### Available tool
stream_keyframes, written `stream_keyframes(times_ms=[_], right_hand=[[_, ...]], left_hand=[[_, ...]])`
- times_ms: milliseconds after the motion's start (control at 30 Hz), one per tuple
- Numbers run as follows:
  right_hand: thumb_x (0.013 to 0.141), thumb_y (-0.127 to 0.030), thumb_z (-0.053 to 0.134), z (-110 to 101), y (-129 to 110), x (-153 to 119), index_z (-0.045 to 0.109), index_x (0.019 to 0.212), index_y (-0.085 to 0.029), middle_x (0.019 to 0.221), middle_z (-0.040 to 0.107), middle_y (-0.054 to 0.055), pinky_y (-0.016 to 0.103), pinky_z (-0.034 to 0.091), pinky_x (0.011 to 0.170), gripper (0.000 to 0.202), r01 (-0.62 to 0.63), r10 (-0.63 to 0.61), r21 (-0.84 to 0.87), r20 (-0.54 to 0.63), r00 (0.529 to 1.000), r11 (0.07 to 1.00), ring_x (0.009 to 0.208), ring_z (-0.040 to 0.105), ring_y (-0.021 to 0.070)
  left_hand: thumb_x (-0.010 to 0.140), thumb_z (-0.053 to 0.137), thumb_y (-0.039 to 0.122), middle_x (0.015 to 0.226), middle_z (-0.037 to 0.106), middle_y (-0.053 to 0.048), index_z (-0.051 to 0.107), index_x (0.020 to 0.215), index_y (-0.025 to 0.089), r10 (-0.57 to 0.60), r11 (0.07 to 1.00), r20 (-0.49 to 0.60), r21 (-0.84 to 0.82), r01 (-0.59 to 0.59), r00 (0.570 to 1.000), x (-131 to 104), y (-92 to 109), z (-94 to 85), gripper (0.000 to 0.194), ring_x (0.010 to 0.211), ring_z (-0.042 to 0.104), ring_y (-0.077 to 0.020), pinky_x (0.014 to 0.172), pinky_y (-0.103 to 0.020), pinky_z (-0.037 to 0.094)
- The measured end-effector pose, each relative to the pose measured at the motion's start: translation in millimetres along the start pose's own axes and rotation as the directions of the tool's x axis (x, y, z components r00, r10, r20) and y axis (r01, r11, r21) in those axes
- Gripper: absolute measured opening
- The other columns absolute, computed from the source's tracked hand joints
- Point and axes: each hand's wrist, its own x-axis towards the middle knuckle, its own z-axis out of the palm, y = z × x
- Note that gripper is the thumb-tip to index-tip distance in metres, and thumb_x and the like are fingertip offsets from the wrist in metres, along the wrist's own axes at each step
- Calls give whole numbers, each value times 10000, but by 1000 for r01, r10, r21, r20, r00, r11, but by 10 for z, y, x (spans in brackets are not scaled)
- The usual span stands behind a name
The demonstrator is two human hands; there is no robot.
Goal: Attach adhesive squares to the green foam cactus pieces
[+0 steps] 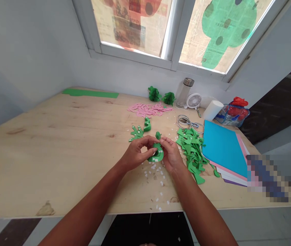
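Observation:
Both hands meet over the table around a green paper cutout (pixel 158 156), a curved piece dotted with small white squares. My left hand (pixel 140 150) grips it from the left, thumb laid across its face. At its upper right, the fingers of my right hand (pixel 169 152) pinch its edge. Just beyond the fingertips sticks up a small green leafy tip (pixel 158 135). Behind the left hand lie a green branched cutout (pixel 136 132) and a stack of curved green cutouts (pixel 147 124), both bearing white squares. Small white paper bits (pixel 157 172) are scattered below the hands.
Green scraps (pixel 193 147) pile up right of my right hand, beside coloured sheets (pixel 223 147). Farther back are tape rolls (pixel 183 122), pink cutouts (pixel 148 110), two green paper figures (pixel 154 94), a small fan (pixel 194 100), a bottle (pixel 185 92) and a clear bag (pixel 234 114).

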Motion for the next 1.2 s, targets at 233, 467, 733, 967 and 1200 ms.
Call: stream_keyframes(times_ms=[233, 467, 733, 967, 1200], right_hand=[[578, -310, 764, 6, -9, -8, 644, 744, -196, 697, 632, -9, 258, 437, 614, 235, -15, 15, 0, 31, 999, 1000, 637, 537, 141], [576, -312, 761, 4, 1, -12, 638, 732, -202, 702, 650, -12, 271, 434, 617, 228, 0, 0, -28, 15, 1000, 1000, 629, 549, 146], [630, -292, 697, 3, 20, 3, 655, 783, -192, 774, 658, 5, 264, 432, 662, 188, 157, -172, -236, -40, 984, 959, 703, 567, 149], [688, -254, 638, -47, 8, 21, 624, 848, -204, 854, 639, 23, 274, 444, 698, 169, 345, -421, -458, -74, 904, 820, 807, 570, 166], [692, -230, 618, -67, 36, 28, 629, 798, -207, 908, 638, 34, 286, 437, 692, 109, 404, -463, -484, -3, 886, 776, 801, 575, 168]], left_hand=[[766, 606, 204, 670, 601, -4, 653, 875, 174, 45, 995, -11, 94, -44, 999, -9, 64, -4, 122, 623, 554, -132, 610, -256, 479], [757, 579, 161, 680, 629, 9, 644, 837, 189, 113, 967, -22, 232, -105, 993, -16, 65, -4, 106, 615, 563, -122, 640, -252, 481], [775, 534, 142, 712, 640, 2, 616, 847, 194, 173, 907, 2, 390, -160, 985, -24, 9, 19, 121, 620, 577, -119, 622, -237, 469], [797, 502, 136, 754, 657, -18, 597, 864, 198, 244, 835, 34, 501, -228, 969, -21, -47, 30, 132, 618, 584, -127, 615, -248, 454], [793, 503, 108, 764, 653, -24, 587, 862, 197, 273, 807, 44, 533, -254, 961, -19, -63, 28, 141, 624, 584, -135, 619, -251, 444]])
